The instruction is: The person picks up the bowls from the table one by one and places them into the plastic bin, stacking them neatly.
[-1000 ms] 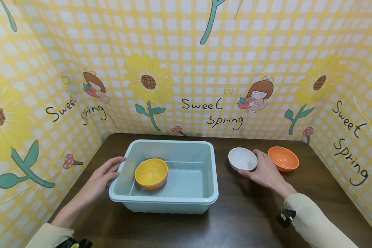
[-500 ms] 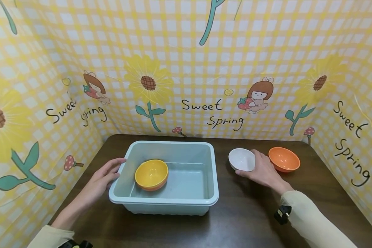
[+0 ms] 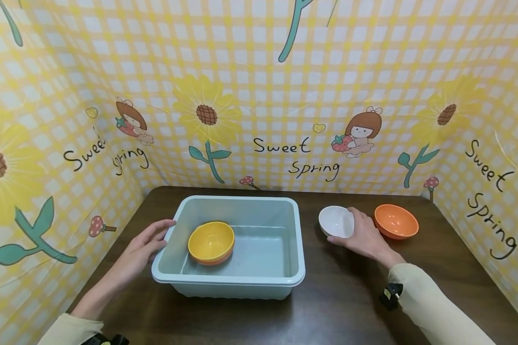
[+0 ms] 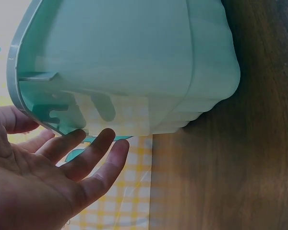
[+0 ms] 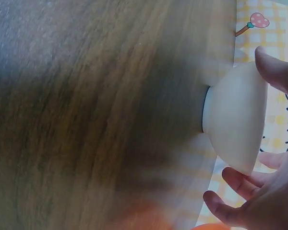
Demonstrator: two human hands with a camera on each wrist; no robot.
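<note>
Head view is showing the right hand [image 3: 364, 235] curling round the white bowl [image 3: 336, 221], thumb at the near side and fingers at the far rim, gripping it on the dark wooden surface [image 3: 354, 297]. The bowl is sitting between the pale green tub [image 3: 229, 282] and an orange bowl [image 3: 396, 221], which is lying just beside the hand's knuckles. In the right wrist view the white bowl [image 5: 235, 117] is tilting slightly, its foot close to the surface, with the thumb over its upper rim and the fingers [image 5: 230, 184] curving under the lower edge.

The left hand [image 3: 142, 247] is lying open against the tub's left rim, fingers straight. The left wrist view is showing those fingers [image 4: 93, 153] reaching up under the tub's lip. Inside the tub a yellow bowl [image 3: 210, 240] is nesting in an orange one at the left end.
</note>
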